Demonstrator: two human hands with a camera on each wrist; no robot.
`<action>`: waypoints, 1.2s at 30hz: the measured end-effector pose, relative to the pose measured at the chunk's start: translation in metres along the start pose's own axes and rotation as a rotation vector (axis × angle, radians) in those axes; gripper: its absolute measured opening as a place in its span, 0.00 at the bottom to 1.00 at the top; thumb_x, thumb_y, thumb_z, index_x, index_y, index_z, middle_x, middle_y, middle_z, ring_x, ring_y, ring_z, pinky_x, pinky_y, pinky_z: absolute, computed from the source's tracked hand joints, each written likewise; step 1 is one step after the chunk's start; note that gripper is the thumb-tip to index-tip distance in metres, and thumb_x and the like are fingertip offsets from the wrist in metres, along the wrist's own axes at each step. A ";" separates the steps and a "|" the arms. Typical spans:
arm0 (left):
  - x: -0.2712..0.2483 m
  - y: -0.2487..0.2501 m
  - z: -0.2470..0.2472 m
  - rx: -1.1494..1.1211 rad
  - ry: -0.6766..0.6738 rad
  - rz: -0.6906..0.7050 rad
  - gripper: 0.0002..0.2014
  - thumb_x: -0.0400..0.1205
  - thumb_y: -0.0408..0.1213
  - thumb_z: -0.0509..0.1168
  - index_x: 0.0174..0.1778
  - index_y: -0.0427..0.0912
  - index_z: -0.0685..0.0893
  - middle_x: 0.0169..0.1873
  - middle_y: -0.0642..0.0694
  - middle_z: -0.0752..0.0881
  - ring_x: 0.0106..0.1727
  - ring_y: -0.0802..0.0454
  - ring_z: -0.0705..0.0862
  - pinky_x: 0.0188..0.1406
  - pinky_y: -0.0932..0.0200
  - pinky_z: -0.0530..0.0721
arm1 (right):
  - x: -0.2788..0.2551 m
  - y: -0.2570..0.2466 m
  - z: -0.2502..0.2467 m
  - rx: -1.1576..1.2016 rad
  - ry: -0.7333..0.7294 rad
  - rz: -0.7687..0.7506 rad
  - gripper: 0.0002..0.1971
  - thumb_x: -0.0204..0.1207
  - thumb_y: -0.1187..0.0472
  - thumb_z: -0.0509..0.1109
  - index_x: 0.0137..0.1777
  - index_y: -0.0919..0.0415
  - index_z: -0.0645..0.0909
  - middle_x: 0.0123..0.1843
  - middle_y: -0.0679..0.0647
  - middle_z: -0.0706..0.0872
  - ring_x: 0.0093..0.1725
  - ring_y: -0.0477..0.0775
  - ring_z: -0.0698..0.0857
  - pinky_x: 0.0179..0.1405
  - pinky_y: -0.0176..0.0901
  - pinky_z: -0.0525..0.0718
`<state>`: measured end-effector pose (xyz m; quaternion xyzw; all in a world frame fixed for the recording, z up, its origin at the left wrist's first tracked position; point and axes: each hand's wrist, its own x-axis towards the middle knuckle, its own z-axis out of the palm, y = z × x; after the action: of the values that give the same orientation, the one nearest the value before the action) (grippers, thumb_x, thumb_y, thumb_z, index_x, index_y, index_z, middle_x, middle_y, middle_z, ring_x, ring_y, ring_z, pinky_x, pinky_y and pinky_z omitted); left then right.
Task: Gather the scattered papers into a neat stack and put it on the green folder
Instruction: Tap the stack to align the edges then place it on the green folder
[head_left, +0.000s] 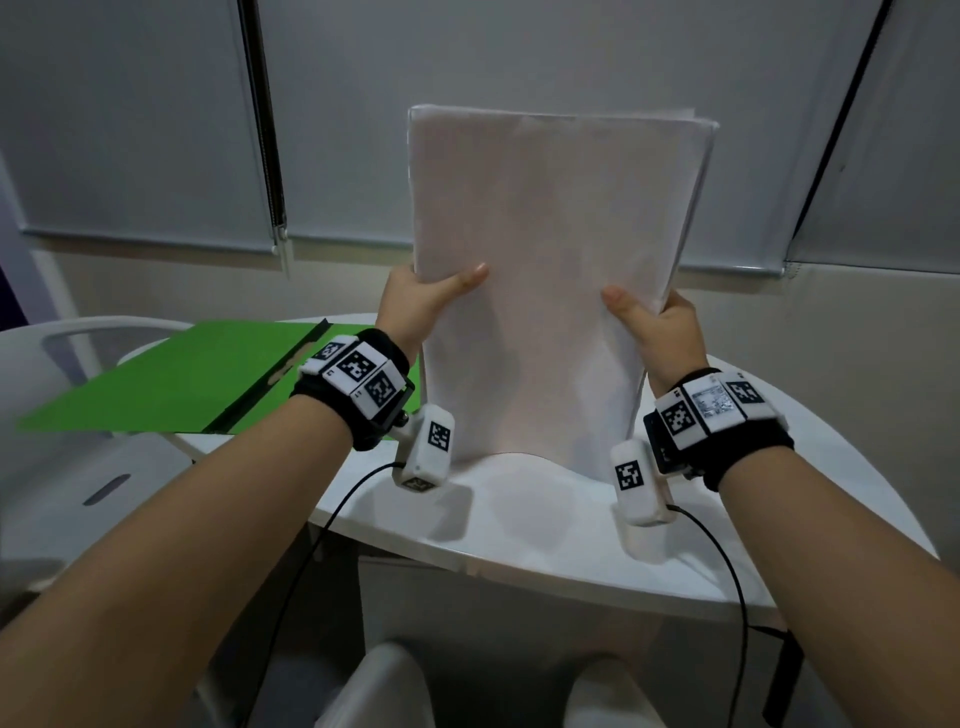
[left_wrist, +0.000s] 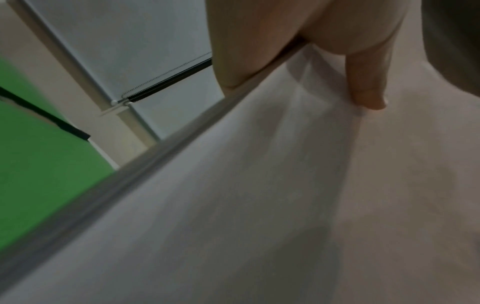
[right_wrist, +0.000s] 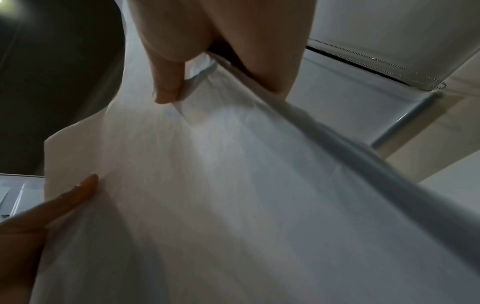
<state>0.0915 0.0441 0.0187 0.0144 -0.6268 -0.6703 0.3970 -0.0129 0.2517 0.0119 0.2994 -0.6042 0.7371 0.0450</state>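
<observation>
nearest me, both forearms reach forward over the white table (head_left: 519, 525), each wrist wearing a black band with white marker blocks and a cable trailing down off the table edge. my left hand (head_left: 415, 306) grasps the left edge of the paper stack (head_left: 550, 270), thumb laid flat across the front sheet, fingers behind and out of sight in the head view. my right hand (head_left: 660, 327) grasps the right edge the same way, thumb on the front. the left wrist view confirms the thumb pressed on the sheet face with the stack edge running under the palm; the right wrist view shows the right thumb creasing the top sheet a little near the edge. the stack stands upright on its short bottom edge, which touches the table between the two wrists; the lower front sheet bows toward me. top edges look roughly even, with a few sheets slightly offset at the upper right corner. to the left, the green folder (head_left: 171, 384) lies open and flat on the table, overhanging its left side, apart from the stack. beyond, grey roller blinds (head_left: 135, 119) cover the back wall.
</observation>
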 end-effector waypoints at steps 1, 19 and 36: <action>0.002 0.006 -0.001 0.008 -0.012 0.020 0.20 0.68 0.32 0.78 0.55 0.35 0.86 0.37 0.53 0.92 0.39 0.58 0.90 0.40 0.65 0.86 | 0.000 -0.001 -0.001 -0.015 -0.006 0.003 0.04 0.71 0.61 0.76 0.40 0.53 0.83 0.27 0.38 0.89 0.30 0.36 0.88 0.33 0.29 0.84; 0.024 0.049 0.002 -0.069 -0.146 0.132 0.23 0.63 0.22 0.72 0.53 0.39 0.79 0.43 0.46 0.89 0.42 0.54 0.89 0.42 0.56 0.87 | 0.008 -0.014 -0.002 -0.002 0.001 -0.029 0.05 0.71 0.64 0.76 0.44 0.55 0.84 0.39 0.46 0.89 0.36 0.41 0.89 0.44 0.35 0.87; -0.021 -0.044 -0.003 0.038 -0.041 -0.140 0.09 0.70 0.20 0.72 0.39 0.38 0.85 0.27 0.53 0.90 0.30 0.58 0.88 0.35 0.64 0.87 | -0.012 0.037 -0.021 -0.234 -0.121 0.322 0.17 0.61 0.50 0.82 0.45 0.56 0.84 0.50 0.60 0.91 0.49 0.62 0.90 0.57 0.59 0.87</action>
<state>0.0847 0.0490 -0.0295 0.0520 -0.6450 -0.6845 0.3358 -0.0269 0.2648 -0.0283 0.2353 -0.7275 0.6401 -0.0750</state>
